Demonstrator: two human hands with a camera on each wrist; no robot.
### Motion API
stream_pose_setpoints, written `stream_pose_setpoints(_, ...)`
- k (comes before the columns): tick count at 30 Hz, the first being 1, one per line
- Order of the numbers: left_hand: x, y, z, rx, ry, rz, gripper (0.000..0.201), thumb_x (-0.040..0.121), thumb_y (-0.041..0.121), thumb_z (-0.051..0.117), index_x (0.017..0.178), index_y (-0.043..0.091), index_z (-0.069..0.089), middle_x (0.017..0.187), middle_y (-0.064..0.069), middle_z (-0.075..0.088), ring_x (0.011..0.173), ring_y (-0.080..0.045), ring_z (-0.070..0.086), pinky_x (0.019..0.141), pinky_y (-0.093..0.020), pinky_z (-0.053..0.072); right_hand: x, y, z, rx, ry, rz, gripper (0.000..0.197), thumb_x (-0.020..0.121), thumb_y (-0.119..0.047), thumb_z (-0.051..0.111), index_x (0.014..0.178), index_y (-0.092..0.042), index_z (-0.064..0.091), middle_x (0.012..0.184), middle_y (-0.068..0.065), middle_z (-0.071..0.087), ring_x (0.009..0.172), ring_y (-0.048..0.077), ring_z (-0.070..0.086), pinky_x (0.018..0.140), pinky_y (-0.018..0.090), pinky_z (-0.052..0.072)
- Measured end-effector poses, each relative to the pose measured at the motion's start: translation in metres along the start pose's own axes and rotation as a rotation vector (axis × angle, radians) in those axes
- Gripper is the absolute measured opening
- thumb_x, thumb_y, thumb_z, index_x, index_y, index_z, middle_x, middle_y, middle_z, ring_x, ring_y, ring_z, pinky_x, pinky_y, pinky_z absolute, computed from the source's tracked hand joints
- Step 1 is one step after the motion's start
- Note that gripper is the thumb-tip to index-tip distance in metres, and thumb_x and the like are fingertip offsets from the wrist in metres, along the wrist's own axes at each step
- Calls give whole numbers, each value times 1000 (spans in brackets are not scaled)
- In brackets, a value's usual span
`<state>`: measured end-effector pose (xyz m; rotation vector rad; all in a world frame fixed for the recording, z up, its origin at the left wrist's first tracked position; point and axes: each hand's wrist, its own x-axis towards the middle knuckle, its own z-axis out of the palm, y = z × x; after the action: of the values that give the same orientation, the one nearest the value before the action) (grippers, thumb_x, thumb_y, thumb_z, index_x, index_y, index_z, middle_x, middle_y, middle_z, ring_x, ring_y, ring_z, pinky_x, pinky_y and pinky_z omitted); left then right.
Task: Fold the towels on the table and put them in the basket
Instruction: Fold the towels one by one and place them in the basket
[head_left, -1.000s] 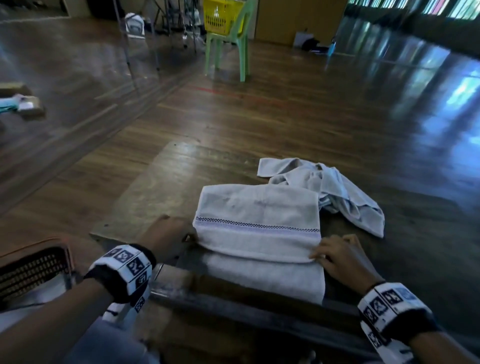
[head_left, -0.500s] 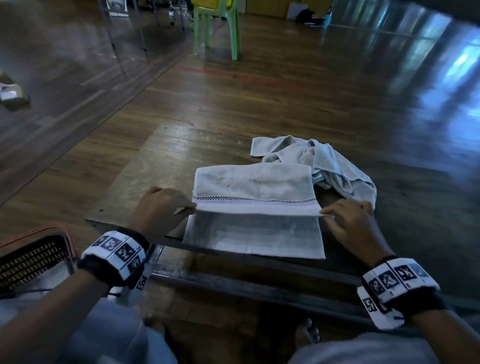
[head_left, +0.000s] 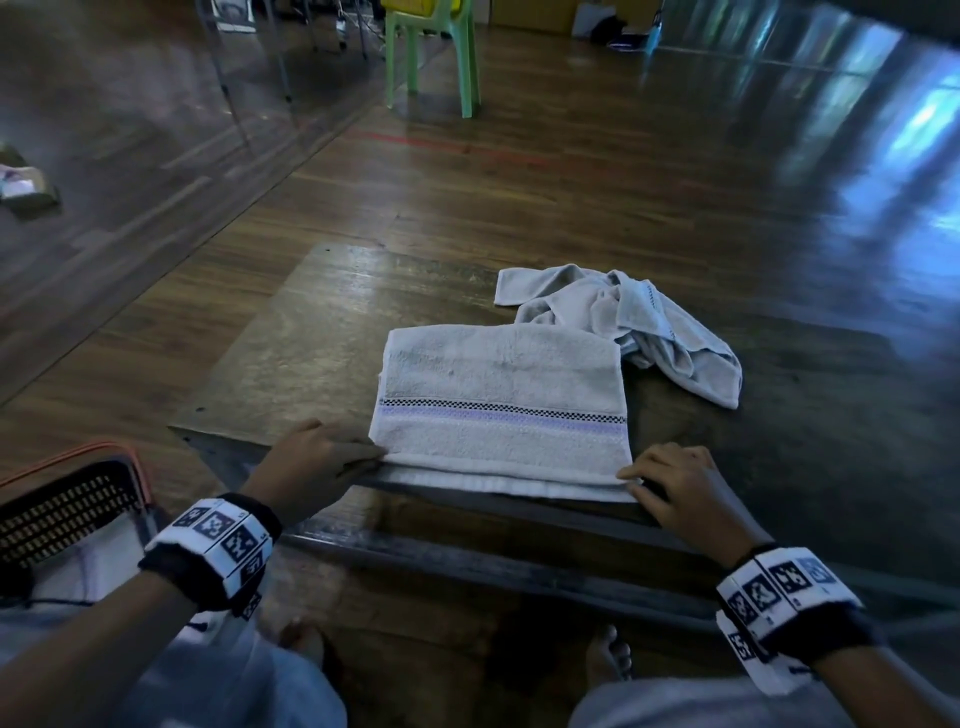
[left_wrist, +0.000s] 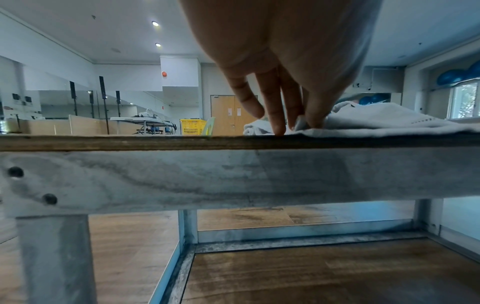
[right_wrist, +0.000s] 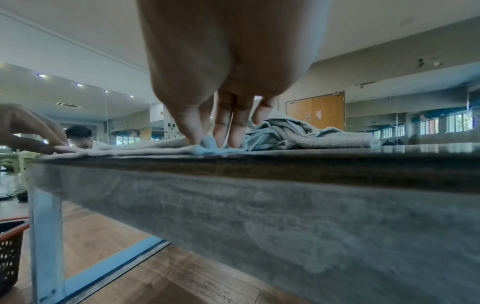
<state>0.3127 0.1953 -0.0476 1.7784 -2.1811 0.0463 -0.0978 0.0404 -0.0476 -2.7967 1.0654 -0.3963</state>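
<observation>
A white towel with a checked line and a purple stripe lies folded flat at the near edge of the wooden table. My left hand pinches its near left corner, and the left wrist view shows my fingers on the cloth at the table's edge. My right hand pinches the near right corner. A second white towel lies crumpled behind the folded one, to the right. A dark basket with an orange rim stands on the floor at my lower left.
My knees and bare feet are under the table's near edge. A green plastic chair carrying a yellow basket stands far back on the wooden floor. The table's left part is bare wood. Its metal frame runs below the top.
Both hands have drawn the towel's upper layer toward me, from the middle of the towel to the near table edge, so the striped band now lies on top.
</observation>
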Motion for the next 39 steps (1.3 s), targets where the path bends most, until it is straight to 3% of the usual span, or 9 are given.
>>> stream_pose_setpoints(6,-4,2,4,-90,-11,50,43,81,48,54,104,15,70,97,3,68,79,-15,63,64,-28,53,-2,-2,-7,-25,-191,-3,45,73,-48,71,112,-28,63,104,-12,57,99,5,51,92,27,31)
stream_pose_setpoints(9,-3,-2,11,-130,29,46,34,83,37,54,96,12,73,93,-1,69,78,-18,65,64,-31,55,-3,-8,-8,-37,-188,8,37,74,-42,72,108,-28,64,102,-13,57,97,5,52,93,28,34)
stream_pose_setpoints(12,-2,-8,13,-168,37,-12,13,80,21,71,90,14,73,90,1,69,76,-18,65,63,-33,56,-6,-12,-5,-16,-163,0,28,74,-33,75,100,-25,67,96,-12,59,92,7,54,88,26,33)
stream_pose_setpoints(15,-3,-9,13,-172,13,-40,16,75,12,77,88,17,69,91,2,65,77,-17,62,64,-34,54,-7,-11,-4,68,-154,14,24,76,-28,74,99,-25,68,95,-14,57,89,2,50,86,24,31)
stream_pose_setpoints(20,-2,-3,12,-98,29,-6,22,76,12,75,96,13,66,90,-3,63,75,-22,60,62,-29,48,-8,-8,-1,87,-99,30,25,79,-18,72,104,-20,68,93,-11,56,89,5,50,83,24,31)
stream_pose_setpoints(25,-4,4,9,-44,38,-11,18,74,15,77,91,15,71,86,-2,62,75,-20,58,62,-27,44,-4,-12,1,-70,38,-59,31,63,-8,83,92,-15,73,82,-2,62,74,14,59,71,26,39)
stream_pose_setpoints(30,-4,6,5,-36,49,-19,24,80,34,50,86,21,69,90,5,69,84,-17,65,73,-33,50,-5,-12,-3,-70,82,-49,27,65,-8,82,89,-16,72,84,-3,63,77,14,60,73,27,41)
stream_pose_setpoints(35,5,7,-13,-13,123,-49,25,82,38,50,85,22,69,85,7,71,78,-14,65,72,-26,35,-4,-11,-17,-98,132,-18,28,66,-8,80,90,-17,69,90,-3,67,84,15,63,78,28,40)
stream_pose_setpoints(39,27,13,-39,-104,238,-49,21,81,37,58,88,21,71,86,9,70,78,-8,63,73,-27,43,8,-9,-40,-86,273,32,31,64,0,79,89,-15,69,91,-1,70,87,18,65,80,27,35)
